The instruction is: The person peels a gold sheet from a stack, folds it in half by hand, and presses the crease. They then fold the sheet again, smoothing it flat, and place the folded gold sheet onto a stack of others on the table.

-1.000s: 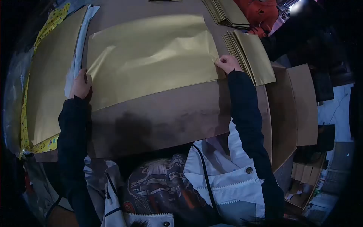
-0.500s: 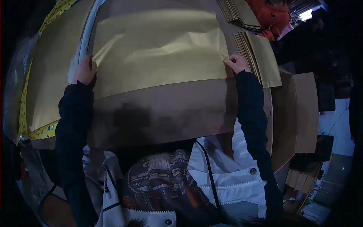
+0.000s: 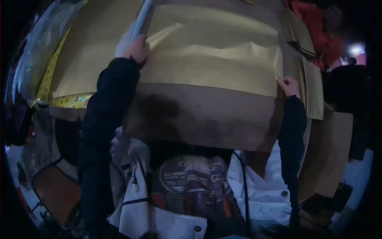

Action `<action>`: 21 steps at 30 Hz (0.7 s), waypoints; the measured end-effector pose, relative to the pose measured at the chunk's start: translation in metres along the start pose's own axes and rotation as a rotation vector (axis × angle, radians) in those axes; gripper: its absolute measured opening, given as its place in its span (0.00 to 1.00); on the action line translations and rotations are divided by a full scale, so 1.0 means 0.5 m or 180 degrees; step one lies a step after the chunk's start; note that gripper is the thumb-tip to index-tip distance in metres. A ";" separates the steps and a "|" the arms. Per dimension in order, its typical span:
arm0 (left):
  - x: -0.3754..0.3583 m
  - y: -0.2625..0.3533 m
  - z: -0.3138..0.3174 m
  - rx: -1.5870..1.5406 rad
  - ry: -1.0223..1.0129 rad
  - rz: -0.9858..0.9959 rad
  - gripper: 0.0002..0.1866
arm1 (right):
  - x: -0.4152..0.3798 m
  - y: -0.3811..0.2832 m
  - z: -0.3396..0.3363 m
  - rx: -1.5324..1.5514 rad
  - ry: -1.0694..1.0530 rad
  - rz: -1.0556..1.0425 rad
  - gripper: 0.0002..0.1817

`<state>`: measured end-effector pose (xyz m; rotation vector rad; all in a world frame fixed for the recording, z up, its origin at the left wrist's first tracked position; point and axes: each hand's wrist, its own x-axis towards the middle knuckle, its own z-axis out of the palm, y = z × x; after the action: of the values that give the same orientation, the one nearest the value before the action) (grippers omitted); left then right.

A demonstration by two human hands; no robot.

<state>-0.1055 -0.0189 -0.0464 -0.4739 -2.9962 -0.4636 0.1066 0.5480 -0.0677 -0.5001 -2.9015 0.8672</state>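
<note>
A large gold paper sheet [image 3: 211, 47] with creases across its middle lies over a brown board [image 3: 203, 113]. My left hand [image 3: 137, 48] has its fingers closed on the sheet's left edge, beside a pale blue-white strip [image 3: 140, 20]. At the right edge, close to the near corner, my right hand [image 3: 289, 86] pinches the sheet between thumb and fingers. Just right of that hand rest several folded gold sheets [image 3: 312, 85].
Another wide gold-brown sheet [image 3: 95, 44] lies at left on yellow patterned material [image 3: 55, 65], with clear plastic [image 3: 39, 44] beyond. A cardboard box [image 3: 328, 147] stands at right. Something red [image 3: 314, 28] is at the far right. An orange-brown panel [image 3: 55, 189] shows low at left.
The view has swung left and tilted, so the scene sits farther right in it. Both hands still hold the gold sheet's side edges.
</note>
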 end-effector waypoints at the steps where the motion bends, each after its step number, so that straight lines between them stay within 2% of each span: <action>1: -0.004 0.009 -0.006 0.0101 0.0045 0.0026 0.15 | 0.001 0.001 0.000 -0.0073 0.0040 -0.0020 0.17; 3: -0.004 0.025 -0.029 0.0012 -0.0208 -0.0108 0.17 | 0.004 0.015 0.002 -0.0128 0.0034 -0.0098 0.17; 6: 0.007 0.013 -0.016 -0.0134 -0.0215 -0.0224 0.17 | 0.014 0.040 0.003 0.0064 -0.0025 0.0099 0.15; 7: 0.010 0.014 -0.022 -0.0131 -0.0512 -0.0261 0.19 | 0.015 0.045 0.005 0.0151 -0.0018 0.0127 0.15; 10: 0.013 0.007 -0.014 -0.0166 -0.0342 -0.0073 0.20 | 0.019 0.057 0.006 0.0210 -0.0017 0.0201 0.14; 14: 0.013 0.007 -0.011 -0.0228 -0.0379 -0.0170 0.19 | 0.014 0.044 0.002 0.0260 -0.0050 0.0320 0.14; 21: 0.012 0.006 -0.010 -0.0224 -0.0271 -0.0115 0.18 | 0.006 0.018 -0.003 -0.0061 0.0106 0.0118 0.14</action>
<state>-0.1103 -0.0158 -0.0401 -0.4568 -3.0832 -0.5676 0.1064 0.5568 -0.0714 -0.5661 -2.8817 0.8284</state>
